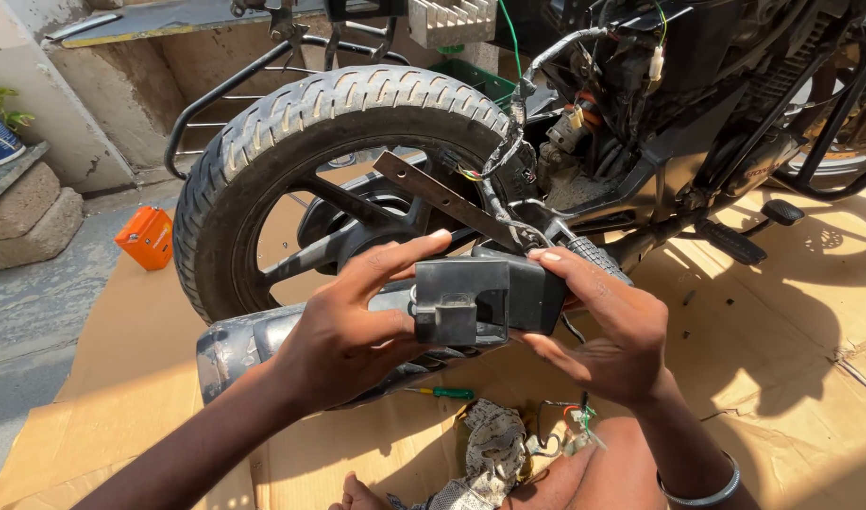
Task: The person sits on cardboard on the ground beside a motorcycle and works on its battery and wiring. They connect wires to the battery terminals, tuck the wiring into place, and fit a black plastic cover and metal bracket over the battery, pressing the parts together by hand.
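Black plastic housing point(485, 297), boxy, rigid, probably light: clasped by both hands before the rear wheel point(343, 170).
Left hand point(348, 326) and right hand point(608, 326) closed on opposite ends; hold by the flat sides.

Black plastic housing point(485, 300), level, before rear wheel.

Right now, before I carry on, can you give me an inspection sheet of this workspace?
Surface: flattened cardboard laid on the ground, creased, part in sun.
Job's things: black plastic housing held up in front of the motorcycle rear wheel; exhaust muffler lies below.
Clutter: green-handled screwdriver, patterned rag, orange box.
Hands: left hand and right hand both grip the housing.
Cables: loose wiring harness hangs from the frame; small connector bundle on the cardboard.
Surroundings: concrete wall, stone blocks.
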